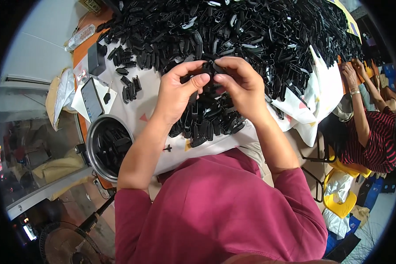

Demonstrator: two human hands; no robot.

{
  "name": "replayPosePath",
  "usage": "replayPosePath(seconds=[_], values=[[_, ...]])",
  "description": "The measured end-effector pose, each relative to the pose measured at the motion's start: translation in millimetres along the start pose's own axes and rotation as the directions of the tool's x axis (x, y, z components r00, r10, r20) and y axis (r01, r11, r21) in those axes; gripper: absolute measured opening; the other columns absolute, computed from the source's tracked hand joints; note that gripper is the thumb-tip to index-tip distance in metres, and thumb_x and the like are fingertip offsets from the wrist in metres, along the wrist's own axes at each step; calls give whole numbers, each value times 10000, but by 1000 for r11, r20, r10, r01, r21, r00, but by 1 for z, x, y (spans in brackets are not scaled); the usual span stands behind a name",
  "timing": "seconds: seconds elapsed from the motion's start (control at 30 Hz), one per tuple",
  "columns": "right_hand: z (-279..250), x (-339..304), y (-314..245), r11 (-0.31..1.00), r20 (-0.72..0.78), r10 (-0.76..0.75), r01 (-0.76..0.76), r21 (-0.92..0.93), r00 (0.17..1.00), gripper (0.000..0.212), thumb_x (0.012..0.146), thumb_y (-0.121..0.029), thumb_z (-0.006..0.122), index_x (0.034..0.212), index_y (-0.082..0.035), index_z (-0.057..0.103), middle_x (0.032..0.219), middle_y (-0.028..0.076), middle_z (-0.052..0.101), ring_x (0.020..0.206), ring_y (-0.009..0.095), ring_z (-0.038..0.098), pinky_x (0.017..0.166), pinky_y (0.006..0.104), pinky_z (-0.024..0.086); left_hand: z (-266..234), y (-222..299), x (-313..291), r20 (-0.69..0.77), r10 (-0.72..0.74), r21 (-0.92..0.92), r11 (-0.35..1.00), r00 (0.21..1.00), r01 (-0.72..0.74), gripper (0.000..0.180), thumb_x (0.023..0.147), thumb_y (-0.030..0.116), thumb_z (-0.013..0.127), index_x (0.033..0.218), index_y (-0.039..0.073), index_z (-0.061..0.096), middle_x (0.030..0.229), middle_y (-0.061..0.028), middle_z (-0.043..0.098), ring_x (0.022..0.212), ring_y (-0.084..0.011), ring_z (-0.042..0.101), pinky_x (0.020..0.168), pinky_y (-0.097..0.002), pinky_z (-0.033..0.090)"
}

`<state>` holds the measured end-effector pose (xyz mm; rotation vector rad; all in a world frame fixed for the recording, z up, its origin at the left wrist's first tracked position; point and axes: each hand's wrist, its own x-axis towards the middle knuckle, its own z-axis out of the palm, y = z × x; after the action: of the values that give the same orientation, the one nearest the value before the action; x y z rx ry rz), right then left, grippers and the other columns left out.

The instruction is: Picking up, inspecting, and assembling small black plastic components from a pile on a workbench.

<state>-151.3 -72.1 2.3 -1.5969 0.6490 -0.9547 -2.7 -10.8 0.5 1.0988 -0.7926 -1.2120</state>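
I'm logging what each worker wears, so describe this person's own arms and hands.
The left hand and right hand are ungloved, and both wrists and forearms are bare. The short, loose sleeves are plain maroon, matching the shirt, and end around the elbows. No print shows on them.

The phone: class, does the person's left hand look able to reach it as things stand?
Probably yes: only cloth and small black parts appear between the left hand and the phone, though that hand is busy with a black piece.
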Motion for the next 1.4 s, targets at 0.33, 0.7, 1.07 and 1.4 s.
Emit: replayPosePath(seconds=[0.33, 0.7, 1.07, 1.4], values=[[-20, -5, -16, 748, 157, -404, 424, -511, 901, 368, 725, 90, 576, 1077, -16, 569, 936, 123, 615, 794, 221, 597, 662, 272, 476, 6, 6, -6, 9, 299, 375, 884, 954, -280, 257, 756, 113, 675, 978, -1, 615, 821, -46, 607, 740, -120, 554, 670, -229, 449], [2, -23, -7, 649, 45, -499, 407, -643, 865, 394, 686, 79, 627, 1064, -19, 576, 957, 133, 594, 774, 262, 599, 656, 296, 492, 24, -7, -15, 7, -27, -272, 962, 1000, 28, 317, 811, 133, 622, 1102, 22, 562, 867, 4, 591, 670, -54, 514, 617, -177, 421], [33, -38, 6, 938, 360, 235, -308, 160, 903, 133, 773, -79, 656, 815, -4, 554, 695, 7, 570, 638, 57, 528, 552, 205, 433, -33, -9, -68, -2, -96, -337, 937, 995, 90, 293, 833, 161, 585, 1062, -19, 554, 952, -94, 601, 661, -100, 548, 569, -214, 446], [-44, 71, 63, 171, 266, -158, 292, -941, 951, 131, 689, -151, 647, 806, -95, 630, 936, 5, 587, 836, 239, 518, 676, 336, 462, -136, 31, -125, -286, 499, 911, -124, 818, 393, 318, 748, 196, 639, 1049, 100, 607, 996, -106, 573, 949, -277, 517, 831, -359, 400]])
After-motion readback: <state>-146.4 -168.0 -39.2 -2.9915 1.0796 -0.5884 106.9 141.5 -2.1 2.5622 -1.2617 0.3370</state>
